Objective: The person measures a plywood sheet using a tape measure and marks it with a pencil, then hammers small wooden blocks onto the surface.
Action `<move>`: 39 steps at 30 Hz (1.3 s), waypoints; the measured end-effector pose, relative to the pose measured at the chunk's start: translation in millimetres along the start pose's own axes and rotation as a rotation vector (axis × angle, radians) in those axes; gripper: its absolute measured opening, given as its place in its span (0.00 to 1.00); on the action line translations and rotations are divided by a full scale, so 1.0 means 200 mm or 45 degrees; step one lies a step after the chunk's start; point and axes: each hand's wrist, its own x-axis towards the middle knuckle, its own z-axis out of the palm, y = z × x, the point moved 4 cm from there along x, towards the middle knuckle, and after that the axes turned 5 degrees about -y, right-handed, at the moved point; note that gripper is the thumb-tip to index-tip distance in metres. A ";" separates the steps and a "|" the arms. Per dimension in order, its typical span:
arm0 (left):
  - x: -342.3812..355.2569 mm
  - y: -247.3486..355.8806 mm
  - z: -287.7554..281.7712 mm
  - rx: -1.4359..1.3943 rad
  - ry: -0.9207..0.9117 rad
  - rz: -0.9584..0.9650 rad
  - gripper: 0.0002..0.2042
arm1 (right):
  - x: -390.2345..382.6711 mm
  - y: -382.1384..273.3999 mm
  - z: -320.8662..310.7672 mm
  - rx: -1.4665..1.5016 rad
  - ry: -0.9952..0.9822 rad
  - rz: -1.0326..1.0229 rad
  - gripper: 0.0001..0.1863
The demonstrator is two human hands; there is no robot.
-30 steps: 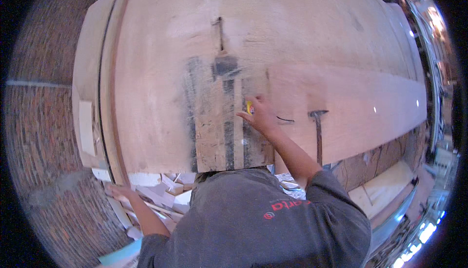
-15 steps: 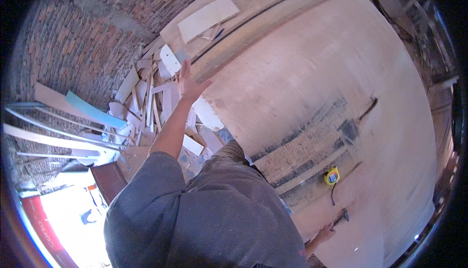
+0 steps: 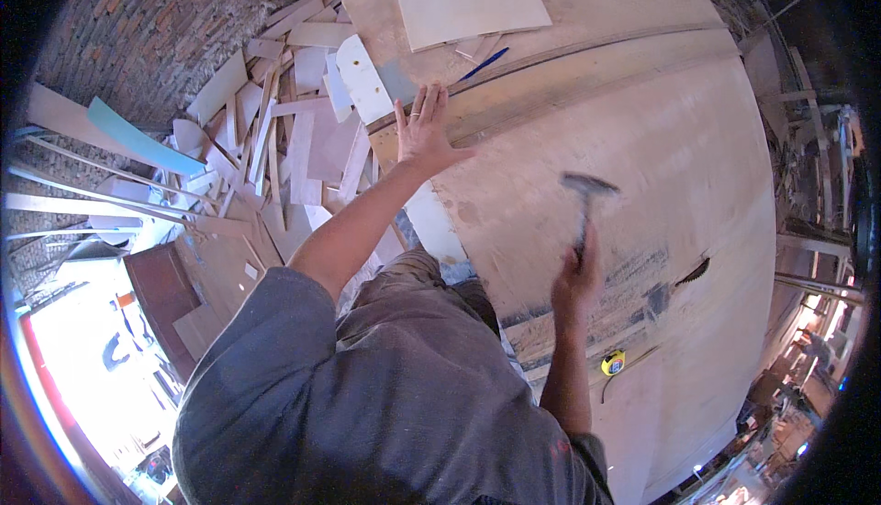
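My left hand [image 3: 424, 133] lies with fingers spread on the near end of a long wooden strip [image 3: 587, 76], at the left edge of a large wooden tabletop [image 3: 679, 147]. A ring shows on one finger. In my right hand [image 3: 576, 280] is a hammer [image 3: 589, 184], gripped by its handle and raised over the middle of the tabletop, its head slightly blurred. Beyond my left hand are a blue pen [image 3: 485, 63] and a pale rectangular board [image 3: 473, 11]. A yellow tape measure [image 3: 613, 363] rests near my right forearm.
A toothed dark blade [image 3: 693, 273] pokes up through the tabletop to the right of my right hand. Wood offcuts [image 3: 307, 142] are heaped on the left below a brick wall [image 3: 138, 55]. A white plate with holes [image 3: 364, 78] sits at the tabletop's left edge.
My right hand has lifted the hammer from the lower right and brought it up to the middle of the tabletop. My left hand stays at the strip's end. The view has shifted.
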 end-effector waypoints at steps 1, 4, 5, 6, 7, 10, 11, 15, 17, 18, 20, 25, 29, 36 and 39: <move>0.01 0.01 0.00 -0.021 0.002 0.004 0.64 | 0.11 -0.09 0.09 -0.009 -0.028 -0.130 0.28; 0.01 -0.02 0.00 -0.069 -0.016 -0.005 0.63 | 0.33 -0.30 0.35 -0.001 -0.250 -0.127 0.28; 0.01 -0.03 -0.01 -0.083 -0.020 -0.009 0.63 | 0.37 -0.32 0.43 -0.047 -0.274 -0.143 0.28; 0.02 -0.03 -0.02 -0.100 -0.023 -0.010 0.63 | 0.41 -0.32 0.50 -0.092 -0.293 -0.163 0.28; 0.01 -0.03 -0.04 -0.117 -0.027 -0.010 0.63 | 0.43 -0.32 0.55 -0.138 -0.312 -0.182 0.29; 0.02 -0.02 -0.03 -0.137 -0.018 0.025 0.63 | 0.46 -0.34 0.58 -0.017 -0.163 -0.239 0.31; 0.02 -0.03 -0.03 -0.138 -0.009 0.031 0.63 | 0.45 -0.35 0.59 0.032 -0.086 -0.283 0.31; 0.02 -0.04 -0.01 -0.148 -0.018 0.011 0.63 | 0.49 -0.34 0.67 -0.091 -0.182 -0.281 0.33; 0.01 -0.06 0.00 -0.158 -0.040 -0.012 0.64 | 0.52 -0.33 0.69 -0.160 -0.290 -0.250 0.34; 0.01 -0.05 -0.01 -0.158 -0.026 -0.005 0.64 | 0.52 -0.32 0.67 -0.120 -0.271 -0.262 0.35; 0.01 -0.04 -0.03 -0.158 -0.005 0.005 0.64 | 0.52 -0.32 0.62 0.034 -0.150 -0.310 0.37; 0.02 -0.02 -0.02 -0.080 -0.104 -0.065 0.65 | 0.52 -0.30 0.65 -0.128 -0.320 -0.358 0.39; 0.06 0.03 -0.04 0.012 -0.159 -0.021 0.66 | 0.53 -0.22 0.58 -0.013 -0.324 -0.217 0.36; 0.29 0.39 -0.13 0.034 -0.127 0.063 0.68 | 0.60 0.36 0.24 0.397 0.459 0.046 0.21; 0.65 0.79 -0.04 -0.037 -0.074 0.208 0.69 | 0.88 0.69 0.04 0.361 0.396 0.320 0.22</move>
